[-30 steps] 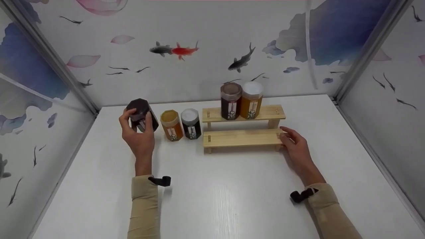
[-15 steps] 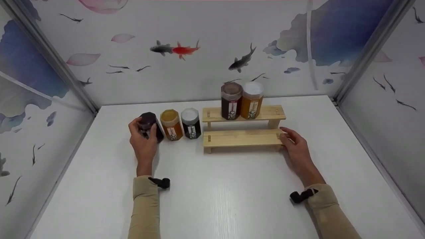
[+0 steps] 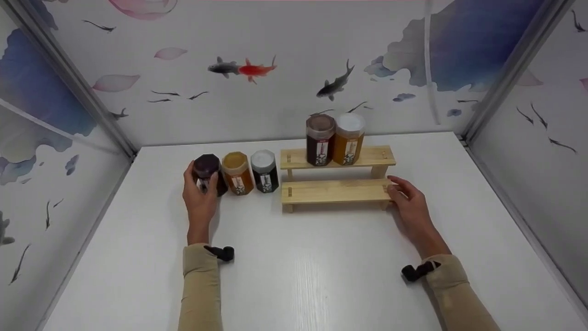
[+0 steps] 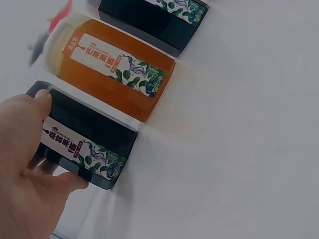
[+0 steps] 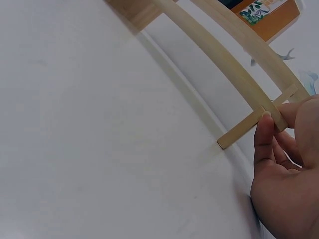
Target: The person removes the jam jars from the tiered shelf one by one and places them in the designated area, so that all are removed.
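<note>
My left hand (image 3: 200,195) grips a dark jar (image 3: 207,164) with a dark purple lid, fingers on its far left side and thumb along the front. The jar stands upright on the table, at the left end of a row. In the left wrist view its labelled side (image 4: 84,142) shows between thumb and fingers. Right beside it is an amber jar (image 3: 238,177), then a dark jar with a white lid (image 3: 265,172). My right hand (image 3: 409,202) pinches the right end of the lower shelf of a two-step wooden rack (image 3: 335,191); the thumb (image 5: 265,124) lies on the board's front edge.
On the rack's upper shelf stand a dark red jar (image 3: 320,142) with a brown lid and an amber jar (image 3: 350,140) with a white lid. The white table (image 3: 298,266) is bounded by printed panels (image 3: 285,101) at the back and sides.
My left hand has lowered the tilted dark jar to the table and moved it right, setting it upright beside the amber jar. The right hand stays on the rack.
</note>
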The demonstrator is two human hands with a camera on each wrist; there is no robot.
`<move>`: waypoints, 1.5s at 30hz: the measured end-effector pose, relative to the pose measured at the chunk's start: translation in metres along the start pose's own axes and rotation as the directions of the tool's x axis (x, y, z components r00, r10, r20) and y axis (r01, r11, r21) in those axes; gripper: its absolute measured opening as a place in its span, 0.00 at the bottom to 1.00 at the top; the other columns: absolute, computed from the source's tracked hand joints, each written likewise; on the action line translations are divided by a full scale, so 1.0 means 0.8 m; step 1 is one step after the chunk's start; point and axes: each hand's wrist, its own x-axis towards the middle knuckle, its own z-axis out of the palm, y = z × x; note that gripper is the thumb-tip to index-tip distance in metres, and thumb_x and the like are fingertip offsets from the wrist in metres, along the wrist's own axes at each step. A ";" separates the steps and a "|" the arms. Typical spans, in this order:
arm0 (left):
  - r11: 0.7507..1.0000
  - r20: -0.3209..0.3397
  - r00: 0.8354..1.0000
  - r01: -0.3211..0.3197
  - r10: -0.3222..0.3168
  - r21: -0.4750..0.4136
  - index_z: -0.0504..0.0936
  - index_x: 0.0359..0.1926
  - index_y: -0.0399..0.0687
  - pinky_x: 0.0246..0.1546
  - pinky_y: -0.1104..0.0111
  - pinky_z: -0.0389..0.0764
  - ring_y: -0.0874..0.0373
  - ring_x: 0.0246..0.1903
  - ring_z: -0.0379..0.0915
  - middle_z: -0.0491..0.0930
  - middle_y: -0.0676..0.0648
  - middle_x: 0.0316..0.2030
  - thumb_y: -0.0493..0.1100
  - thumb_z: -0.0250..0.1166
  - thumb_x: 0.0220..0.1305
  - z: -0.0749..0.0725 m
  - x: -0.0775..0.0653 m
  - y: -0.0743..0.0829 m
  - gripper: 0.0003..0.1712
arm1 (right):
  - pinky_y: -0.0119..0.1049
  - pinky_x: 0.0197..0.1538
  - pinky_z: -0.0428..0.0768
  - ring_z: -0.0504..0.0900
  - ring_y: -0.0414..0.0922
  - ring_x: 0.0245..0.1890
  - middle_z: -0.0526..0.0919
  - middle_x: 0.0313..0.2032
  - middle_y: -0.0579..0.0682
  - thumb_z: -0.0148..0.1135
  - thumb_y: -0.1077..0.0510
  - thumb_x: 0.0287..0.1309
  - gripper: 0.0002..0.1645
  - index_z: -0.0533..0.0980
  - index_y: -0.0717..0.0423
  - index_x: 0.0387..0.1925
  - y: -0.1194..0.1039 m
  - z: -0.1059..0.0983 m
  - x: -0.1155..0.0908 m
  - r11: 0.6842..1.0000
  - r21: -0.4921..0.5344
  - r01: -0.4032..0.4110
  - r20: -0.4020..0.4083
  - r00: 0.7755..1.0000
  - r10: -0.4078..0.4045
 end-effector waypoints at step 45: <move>0.915 0.112 0.923 -0.337 0.367 -0.224 0.71 0.79 0.54 0.77 0.56 0.72 0.52 0.72 0.71 0.75 0.48 0.73 0.50 0.68 0.78 0.194 -0.040 0.185 0.33 | 0.24 0.62 0.82 0.75 0.44 0.69 0.70 0.68 0.49 0.60 0.39 0.80 0.35 0.67 0.41 0.80 0.001 0.002 -0.001 1.000 -0.014 -0.004 -0.019 1.000 0.004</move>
